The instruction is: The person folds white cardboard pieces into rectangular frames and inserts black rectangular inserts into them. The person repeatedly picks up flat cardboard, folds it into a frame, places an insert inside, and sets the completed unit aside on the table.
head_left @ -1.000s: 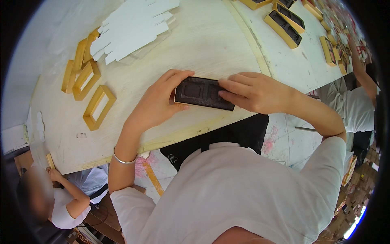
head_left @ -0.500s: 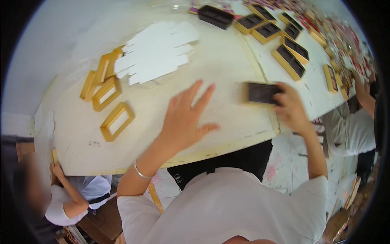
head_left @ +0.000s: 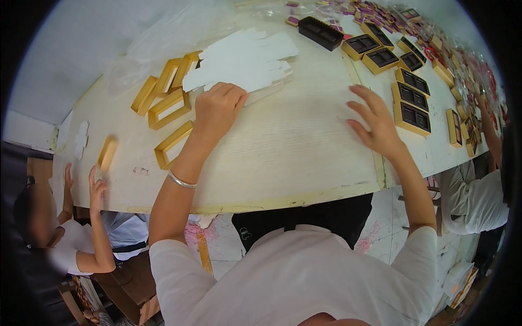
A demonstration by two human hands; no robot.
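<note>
At the near edge of a fanned stack of white flat card pieces (head_left: 244, 57), my left hand (head_left: 216, 111) is closed, its fingertips pinching a card piece at the border. My right hand (head_left: 375, 122) hovers over the table to the right, fingers apart and nothing in it. Just beyond it stands a gold box with a black divided insert (head_left: 413, 118), the nearest of a short row of such boxes. Left of my left hand lie several gold rectangular frames (head_left: 169, 108), and the nearest frame (head_left: 169, 146) is partly behind my forearm.
A stack of black trays (head_left: 321, 33) stands at the back, near more gold boxes (head_left: 380, 58). Small purple and red pieces (head_left: 375, 16) crowd the far right. At the left edge, a co-worker's hands (head_left: 97, 187) are near a gold frame (head_left: 107, 152). Another co-worker sits at the right.
My right hand has let go of the black-insert box, now in the row at the right. My left hand, open before, has moved to the white stack and closed.
</note>
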